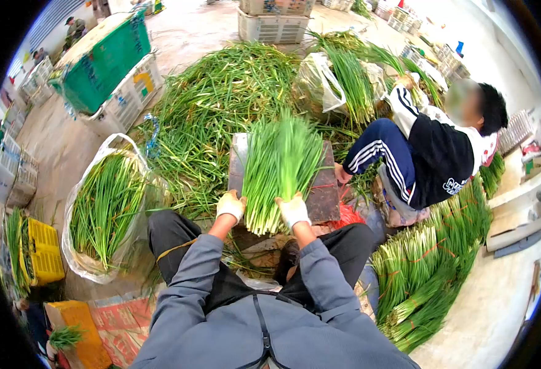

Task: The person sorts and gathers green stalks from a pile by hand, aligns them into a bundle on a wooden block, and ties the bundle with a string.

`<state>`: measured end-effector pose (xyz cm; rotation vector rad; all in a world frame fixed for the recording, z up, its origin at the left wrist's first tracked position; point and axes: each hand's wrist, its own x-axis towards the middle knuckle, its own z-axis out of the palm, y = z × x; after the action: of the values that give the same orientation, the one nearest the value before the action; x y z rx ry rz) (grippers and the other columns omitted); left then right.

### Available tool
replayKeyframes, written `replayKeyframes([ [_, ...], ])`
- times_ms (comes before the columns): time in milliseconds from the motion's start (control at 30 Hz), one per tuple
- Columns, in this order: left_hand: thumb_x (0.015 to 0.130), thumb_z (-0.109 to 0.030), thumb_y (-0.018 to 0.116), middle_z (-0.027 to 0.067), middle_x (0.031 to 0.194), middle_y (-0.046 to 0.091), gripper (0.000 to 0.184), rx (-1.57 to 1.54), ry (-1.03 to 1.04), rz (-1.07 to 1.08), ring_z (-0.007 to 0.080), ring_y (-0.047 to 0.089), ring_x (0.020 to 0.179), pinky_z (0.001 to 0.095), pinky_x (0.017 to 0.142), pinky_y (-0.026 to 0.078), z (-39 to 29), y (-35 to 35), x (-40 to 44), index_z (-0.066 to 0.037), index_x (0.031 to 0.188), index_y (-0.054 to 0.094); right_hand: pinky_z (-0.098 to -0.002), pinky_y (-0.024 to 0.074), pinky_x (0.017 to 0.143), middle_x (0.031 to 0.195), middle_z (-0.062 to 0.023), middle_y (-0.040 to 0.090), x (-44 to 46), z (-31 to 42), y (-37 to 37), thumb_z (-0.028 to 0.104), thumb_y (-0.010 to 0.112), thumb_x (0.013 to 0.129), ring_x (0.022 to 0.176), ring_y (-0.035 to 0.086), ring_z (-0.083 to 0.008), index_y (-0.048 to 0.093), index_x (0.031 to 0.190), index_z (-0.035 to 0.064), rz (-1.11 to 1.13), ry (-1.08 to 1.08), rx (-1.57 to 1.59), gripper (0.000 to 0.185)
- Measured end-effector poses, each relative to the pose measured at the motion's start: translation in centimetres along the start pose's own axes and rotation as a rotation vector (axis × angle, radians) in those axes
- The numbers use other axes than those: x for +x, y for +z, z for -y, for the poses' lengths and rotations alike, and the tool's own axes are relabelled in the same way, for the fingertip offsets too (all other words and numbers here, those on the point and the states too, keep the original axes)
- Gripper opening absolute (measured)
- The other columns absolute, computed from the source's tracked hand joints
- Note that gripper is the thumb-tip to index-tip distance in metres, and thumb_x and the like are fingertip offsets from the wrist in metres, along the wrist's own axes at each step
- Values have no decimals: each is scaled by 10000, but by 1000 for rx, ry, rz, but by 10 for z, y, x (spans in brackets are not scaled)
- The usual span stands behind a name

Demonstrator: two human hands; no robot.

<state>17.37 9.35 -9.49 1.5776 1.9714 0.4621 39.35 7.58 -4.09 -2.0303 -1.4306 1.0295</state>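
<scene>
At frame centre, the right hand (294, 211) has fingers closed round part of the bunch (280, 166); the left hand (231, 206) has fingers bent at its lower left edge, grip unclear. The bunch lies on a board (327, 200). Upper centre: a heap (215, 92). Centre left: a bag (101, 277).

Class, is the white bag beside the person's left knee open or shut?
Open: the white bag gapes wide at the top, showing green stalks inside.

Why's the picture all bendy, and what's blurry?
In the head view, edges curve and corners go black, probably a fisheye lens; in the head view, the long, thin green stalks smear, likely moving; in the head view, the pale, smooth floor looks washed out.
</scene>
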Motion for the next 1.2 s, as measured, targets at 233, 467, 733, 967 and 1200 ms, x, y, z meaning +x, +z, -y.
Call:
replayKeyframes([
  [233,951,-730,320,314,1260,609,867,-94,-13,184,441,564,1223,472,1061,419,-10,33,25,15,1289,610,-418,546,891,1051,-303,687,-38,31,-5,431,687,846,1004,685,-412,484,1286,-93,183,-16,-139,713],
  [467,890,-820,304,346,1360,530,1044,-35,-2,356,463,487,1315,459,1113,363,0,45,48,72,1395,498,-435,530,855,953,-238,703,-44,-33,-38,374,664,875,945,677,-400,698,988,35,47,-78,-151,359],
  [733,801,-877,427,350,1448,449,1188,-50,-75,315,426,434,1382,433,1139,352,-35,23,18,103,1471,370,-473,507,930,1067,-311,671,-22,-83,-28,398,640,895,1035,644,-449,604,1137,-27,-41,114,-165,490],
  [967,633,-878,647,353,1516,348,1420,164,-197,273,424,383,1415,416,1161,332,-95,28,-2,112,1532,171,-479,491,989,1251,-310,591,12,-87,8,360,629,907,1142,599,-451,503,1329,-19,-184,32,-102,581],
  [1200,570,-751,816,326,1526,343,1463,52,-268,221,411,380,1417,430,1155,346,-131,39,-14,68,1558,114,-463,441,1049,1346,-253,570,17,-80,15,165,567,901,1225,546,-429,421,1450,44,-166,-364,38,581],
])
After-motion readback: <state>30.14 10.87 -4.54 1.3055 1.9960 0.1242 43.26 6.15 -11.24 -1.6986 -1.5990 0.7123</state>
